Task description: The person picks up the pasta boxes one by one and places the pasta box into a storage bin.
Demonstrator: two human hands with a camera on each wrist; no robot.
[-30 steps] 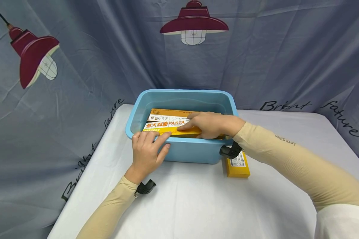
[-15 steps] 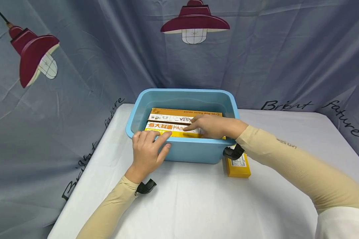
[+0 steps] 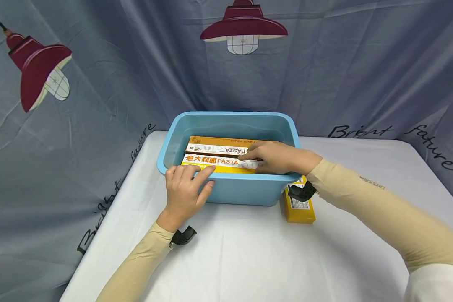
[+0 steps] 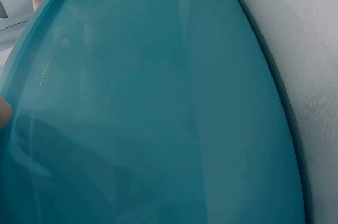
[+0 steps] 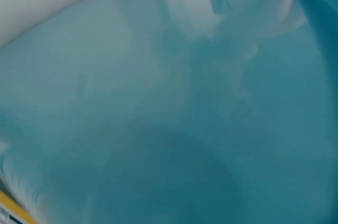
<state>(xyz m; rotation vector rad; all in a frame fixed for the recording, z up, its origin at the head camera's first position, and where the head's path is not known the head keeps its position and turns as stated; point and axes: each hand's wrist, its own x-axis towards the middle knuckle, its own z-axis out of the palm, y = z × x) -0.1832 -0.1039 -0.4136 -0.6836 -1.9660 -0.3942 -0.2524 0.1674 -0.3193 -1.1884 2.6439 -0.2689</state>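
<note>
A blue plastic bin (image 3: 245, 191) holds two long pasta boxes side by side. The front pasta box (image 3: 204, 159) is white and yellow; behind it lies an orange-and-white one (image 3: 211, 142) with its lettering upside down. My left hand (image 3: 186, 188) grips the bin's near rim at the left, fingers over the edge and thumb against the outer wall. Inside the bin, my right hand (image 3: 279, 157) rests on the right part of the boxes, its wrist across the right front rim and some fingers hidden. Both wrist views show mostly the bin's wall (image 4: 132, 86).
A yellow box (image 3: 300, 214) with a white label lies on the white-covered table (image 3: 241, 251), by the bin's right front corner and partly under the right wrist's black camera mount (image 3: 303, 192). A grey curtain (image 3: 136, 63) with printed lamps hangs behind.
The front pasta box has sunk lower and lies flatter in the bin. My right hand has slid to the right across the boxes, uncovering more lettering. The left hand stays at the rim.
</note>
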